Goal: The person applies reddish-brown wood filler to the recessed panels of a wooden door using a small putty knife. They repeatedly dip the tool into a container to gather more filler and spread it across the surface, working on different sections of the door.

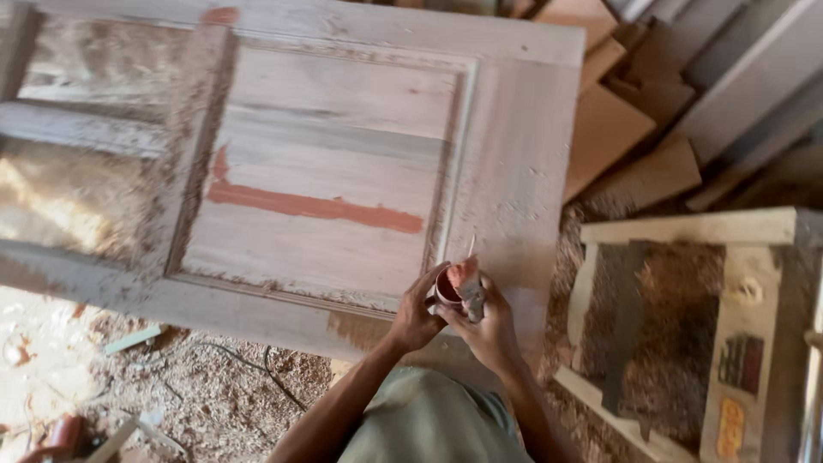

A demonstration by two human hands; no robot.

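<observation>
A panelled wooden door (343,154) lies flat above a sawdust-strewn floor (197,386), one reddish filler streak (313,206) across its raised panel, the rest looking bare. At its near edge, the left hand (416,317) cups a small filler pot (447,287); the right hand (493,330) grips a putty knife (471,296) over it.

We see a pale, greyish-tan wooden door panel (343,111) with faint grain streaks, a reddish-brown filler stripe (313,206) across it, the same reddish paste in our small cup (447,287), tan sawdust (214,394) on the floor, near left.
</observation>
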